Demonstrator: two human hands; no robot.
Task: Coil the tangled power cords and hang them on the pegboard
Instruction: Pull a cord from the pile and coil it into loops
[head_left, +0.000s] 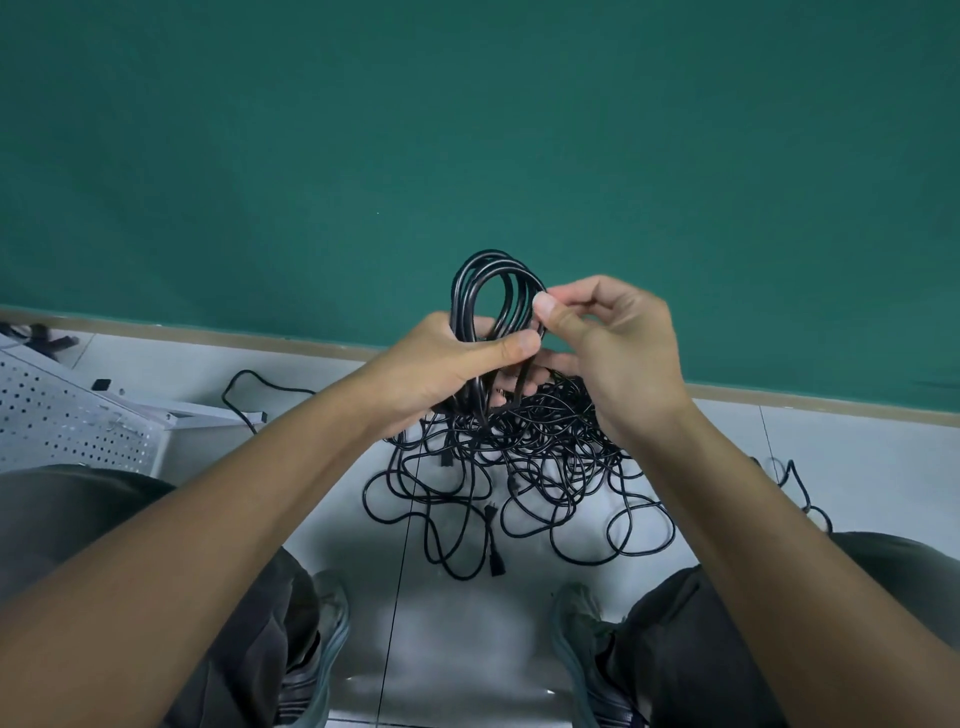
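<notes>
Green wall, coil looping above left hand grip

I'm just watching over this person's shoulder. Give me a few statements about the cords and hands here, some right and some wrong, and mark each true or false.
1. The left hand grips a coil of black cord. True.
2. The right hand rests flat on the floor. False: it is raised, pinching the coil's loops.
3. A tangled pile of cords lies on the floor between the person's feet and the wall. True.
4. The coil already hangs on the pegboard. False: the white pegboard lies at the left, and the coil is in the hands.
5. The wall is red. False: it is green.
</notes>
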